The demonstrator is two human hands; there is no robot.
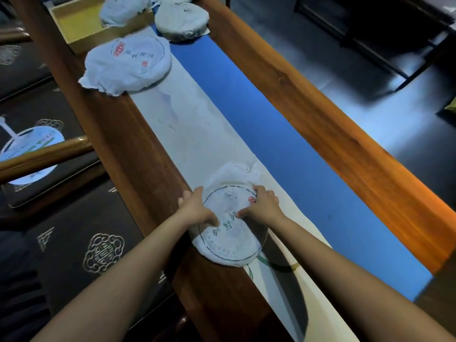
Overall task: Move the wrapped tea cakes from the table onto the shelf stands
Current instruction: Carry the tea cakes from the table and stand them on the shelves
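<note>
A round tea cake (229, 238) in white paper with a green ring and a red mark lies on the cloth runner near me. My left hand (197, 208) grips its left edge, thumb on top. My right hand (262, 204) grips its right edge, thumb on the paper face. Loose crumpled wrapper (237, 172) bunches up at its far side. Farther along the table lie other wrapped cakes: one with a red logo (130, 62), a plain one (182, 19), and another (123, 9) resting in a wooden tray. No shelf stand shows in view.
The long wooden table (320, 124) carries a white and blue runner (246, 114). A shallow wooden tray (76, 25) sits at its far end. On the left stand dark patterned cushions (81, 243), a wooden armrest (44, 156) and a round printed disc (27, 156). Dark floor lies to the right.
</note>
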